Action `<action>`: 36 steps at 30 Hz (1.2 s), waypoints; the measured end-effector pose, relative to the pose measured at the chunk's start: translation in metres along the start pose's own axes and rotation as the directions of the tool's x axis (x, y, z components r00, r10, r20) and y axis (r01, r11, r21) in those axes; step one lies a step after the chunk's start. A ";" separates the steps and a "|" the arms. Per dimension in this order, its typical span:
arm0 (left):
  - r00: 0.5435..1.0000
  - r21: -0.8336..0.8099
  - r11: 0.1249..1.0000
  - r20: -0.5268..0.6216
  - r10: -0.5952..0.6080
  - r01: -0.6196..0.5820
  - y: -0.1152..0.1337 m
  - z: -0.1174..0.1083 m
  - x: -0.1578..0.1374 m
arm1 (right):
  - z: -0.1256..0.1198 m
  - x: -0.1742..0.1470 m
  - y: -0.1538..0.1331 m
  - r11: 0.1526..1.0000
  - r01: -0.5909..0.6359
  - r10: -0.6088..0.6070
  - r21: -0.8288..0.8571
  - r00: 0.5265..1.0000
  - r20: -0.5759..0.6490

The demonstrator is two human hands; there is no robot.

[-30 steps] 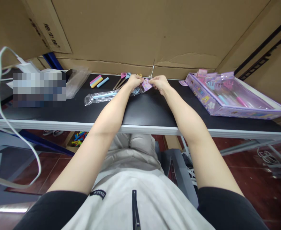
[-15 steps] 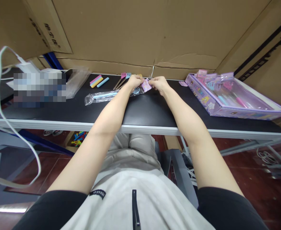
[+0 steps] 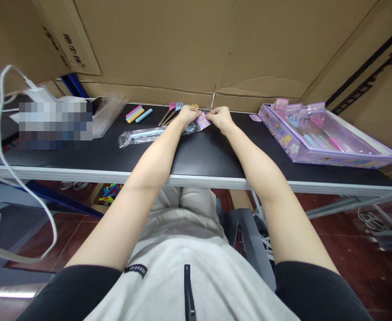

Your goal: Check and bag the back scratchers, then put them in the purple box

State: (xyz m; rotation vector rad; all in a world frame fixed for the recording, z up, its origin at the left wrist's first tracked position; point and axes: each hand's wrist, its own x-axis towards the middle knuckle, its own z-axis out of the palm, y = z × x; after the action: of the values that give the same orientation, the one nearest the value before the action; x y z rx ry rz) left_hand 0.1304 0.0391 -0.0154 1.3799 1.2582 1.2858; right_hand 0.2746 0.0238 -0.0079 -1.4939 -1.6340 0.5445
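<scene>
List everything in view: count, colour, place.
Bagged piece: one, blue, table centre
Header card: one, purple, bagged piece's right
Claw sticks: three, pink, blue, yellow, table's back
Tubes: four, pink, yellow, blues, back left
Display box: one, purple, table's right
Wrapped pieces: several, pink and blue, inside it
Loose card: one, purple, beside box
Clear plastic: count unclear, table's left
Cables: several, white, far left
Cardboard panels: several, brown, behind table
Table: one, black, centre
Floor box: one, brown, below left
Left hand, right hand: one each, at header card
</scene>
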 end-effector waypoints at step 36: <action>0.999 0.004 1.000 -0.048 -0.015 0.015 0.004 0.000 -0.007 | -0.006 -0.008 -0.008 0.973 0.110 -0.107 -0.202 0.994 0.027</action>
State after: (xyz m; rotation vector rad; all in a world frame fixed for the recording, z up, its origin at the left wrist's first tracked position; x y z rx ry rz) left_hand 0.1309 0.0316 -0.0123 1.3474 1.3014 1.3136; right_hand 0.2736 0.0133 -0.0005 -1.5381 -1.8166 0.3376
